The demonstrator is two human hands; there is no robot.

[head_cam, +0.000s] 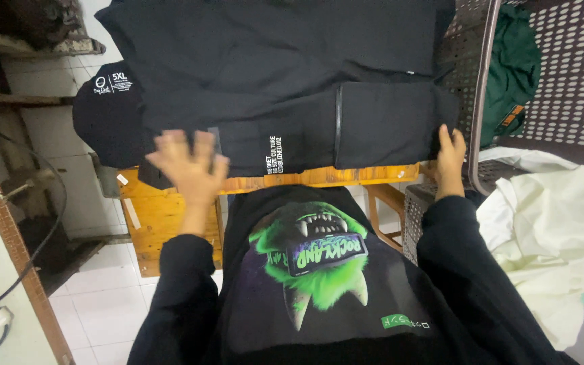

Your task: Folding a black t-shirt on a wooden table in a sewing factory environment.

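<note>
Folding in hand: black shirt lies flat on wooden worktop. Your left hand blurred, fingers spread, released, over near hem. Right hand pinches right edge. Next, judged: fold needs edges squared.

Wooden table (black garment atop)

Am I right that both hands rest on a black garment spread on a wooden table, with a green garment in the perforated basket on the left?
Not quite. The head view shows the basket holding the green garment on the right, not the left. The rest stands: the left hand and the right hand are on the black garment spread over the wooden table.
</note>
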